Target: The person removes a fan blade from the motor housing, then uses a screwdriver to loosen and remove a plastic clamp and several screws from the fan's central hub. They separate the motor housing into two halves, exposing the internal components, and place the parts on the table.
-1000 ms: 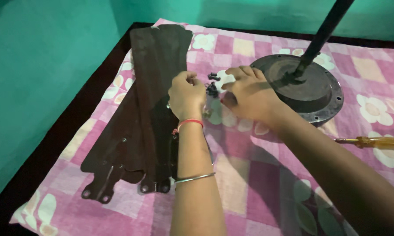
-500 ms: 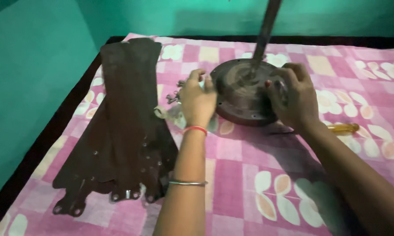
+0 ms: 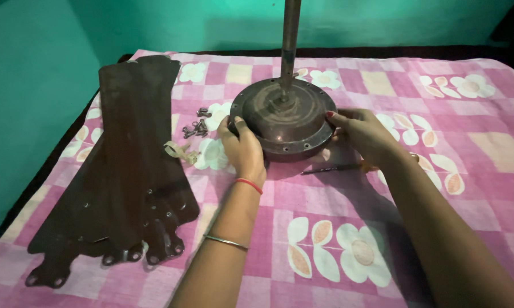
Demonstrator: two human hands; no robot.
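Both hands, left hand (image 3: 242, 149) and right hand (image 3: 361, 133), clasp the rim of the round, dull-brown metal fan motor (image 3: 283, 117) at frame centre on the bed's pink floral sheet (image 3: 337, 239) (its rod (image 3: 290, 40) now stands upright, no longer tilted). Flat dark blades (image 3: 125, 165) lie lengthwise at left.

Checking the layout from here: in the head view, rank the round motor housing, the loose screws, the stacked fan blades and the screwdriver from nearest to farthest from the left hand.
1. Motor housing: gripped by the left hand.
2. Screws: just beyond its left.
3. Fan blades at far left and screwdriver on the right: too close to call.
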